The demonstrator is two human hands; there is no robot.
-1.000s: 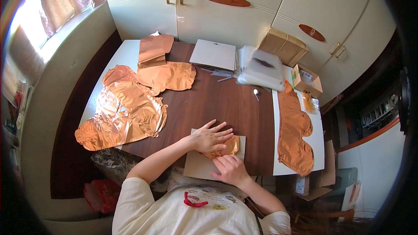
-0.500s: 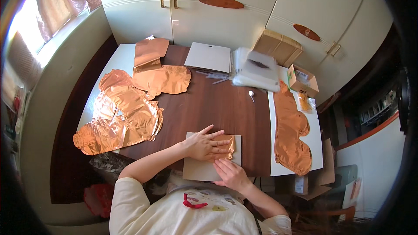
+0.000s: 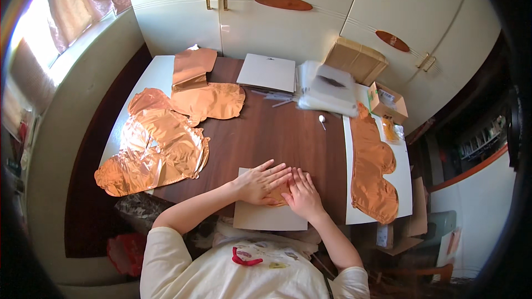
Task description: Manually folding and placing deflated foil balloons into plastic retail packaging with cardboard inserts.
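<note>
A folded copper-coloured foil balloon (image 3: 278, 195) lies on a whitish card (image 3: 267, 219) at the table's near edge. My left hand (image 3: 262, 182) rests flat across the foil, fingers stretched out toward the right. Flat on the foil's right side lies my right hand (image 3: 303, 194), its fingers pointing away from me. The fingertips of the two hands almost meet. Much of the foil is covered by them.
Flat copper foil balloons (image 3: 158, 147) are spread at the left; a narrower foil balloon (image 3: 372, 163) lies right on a white board. Behind stand a stack of cards (image 3: 267, 73), clear plastic bags (image 3: 327, 91), a cardboard box (image 3: 356, 60) and a small open box (image 3: 388, 105).
My right hand has moved forward from the card's lower part onto the foil's right edge. The foil's right flap, visible before, is now covered. My left hand stays nearly in place.
</note>
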